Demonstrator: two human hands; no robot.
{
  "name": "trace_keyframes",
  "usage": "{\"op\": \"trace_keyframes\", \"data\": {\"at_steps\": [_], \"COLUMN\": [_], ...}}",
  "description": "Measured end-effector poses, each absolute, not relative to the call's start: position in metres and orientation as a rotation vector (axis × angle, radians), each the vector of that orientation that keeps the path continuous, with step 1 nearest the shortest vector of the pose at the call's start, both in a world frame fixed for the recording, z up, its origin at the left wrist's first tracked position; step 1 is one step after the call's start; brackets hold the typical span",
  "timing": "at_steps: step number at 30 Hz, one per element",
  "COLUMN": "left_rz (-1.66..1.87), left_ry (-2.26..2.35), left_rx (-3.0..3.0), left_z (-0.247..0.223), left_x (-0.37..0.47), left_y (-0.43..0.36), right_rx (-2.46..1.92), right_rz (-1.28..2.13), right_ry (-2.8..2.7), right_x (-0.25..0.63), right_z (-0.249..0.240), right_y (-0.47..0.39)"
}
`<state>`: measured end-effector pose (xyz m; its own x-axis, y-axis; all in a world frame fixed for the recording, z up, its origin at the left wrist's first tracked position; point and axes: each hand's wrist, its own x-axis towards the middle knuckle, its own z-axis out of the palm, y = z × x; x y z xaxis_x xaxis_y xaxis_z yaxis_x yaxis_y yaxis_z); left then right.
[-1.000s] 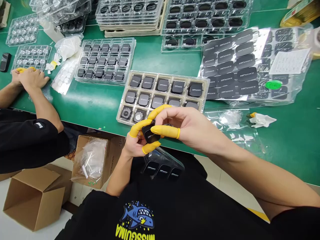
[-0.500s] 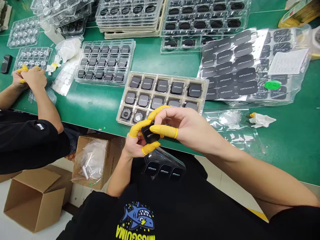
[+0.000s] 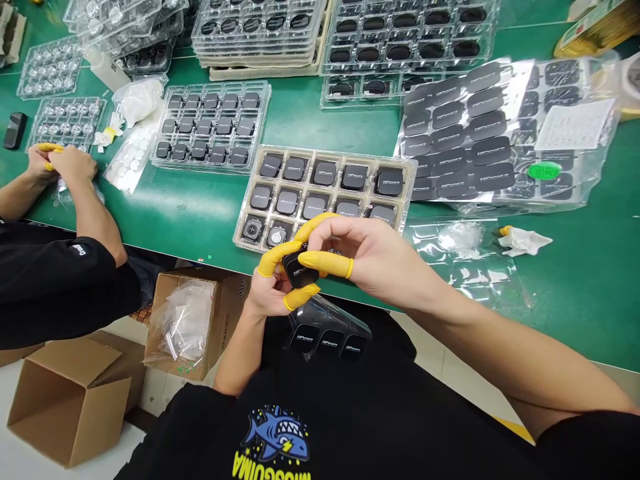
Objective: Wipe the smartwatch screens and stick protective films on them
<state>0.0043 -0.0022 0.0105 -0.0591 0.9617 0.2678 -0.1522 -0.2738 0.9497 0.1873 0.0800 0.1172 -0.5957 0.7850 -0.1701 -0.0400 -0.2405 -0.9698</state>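
Just beyond my lap I hold a black square smartwatch body (image 3: 297, 271) with a dark HiFuture-marked face turned up. My left hand (image 3: 269, 287) grips it by the edges, yellow finger cots on its fingertips. From the other side, my right hand (image 3: 363, 257) presses a yellow-cotted thumb across the face; its other fingertips are partly hidden behind the watch. Directly behind is a beige-lined tray (image 3: 243, 212) of smartwatch bodies, most showing covered faces and two differing in the near row. On my lap lies a clear strip with HiFuture films (image 3: 329, 343).
Sheets of dark HiFuture films (image 3: 450, 137) lie to the right, beside a crumpled white tissue (image 3: 527, 241). Another watch tray (image 3: 210, 127) and stacked trays (image 3: 257, 50) stand farther back. A co-worker's hands (image 3: 65, 163) are at the left, above open cardboard boxes (image 3: 75, 400).
My hands and the watch stay almost in place, with only a slight shift of the right thumb. The co-worker's hands have moved slightly down, away from the small tray.
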Motion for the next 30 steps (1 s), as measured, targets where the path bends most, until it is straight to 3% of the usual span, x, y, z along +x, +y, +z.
{"op": "trace_keyframes", "data": {"at_steps": [30], "left_rz": [1.451], "left_ry": [0.987], "left_rx": [1.264], "left_z": [0.0074], "left_x": [0.0027], "left_y": [-0.0048], "right_rx": [-0.897], "right_rz": [1.893], "right_ry": [-1.429], "right_x": [0.1848], "right_z": [0.1171], "right_y": [0.0791]}}
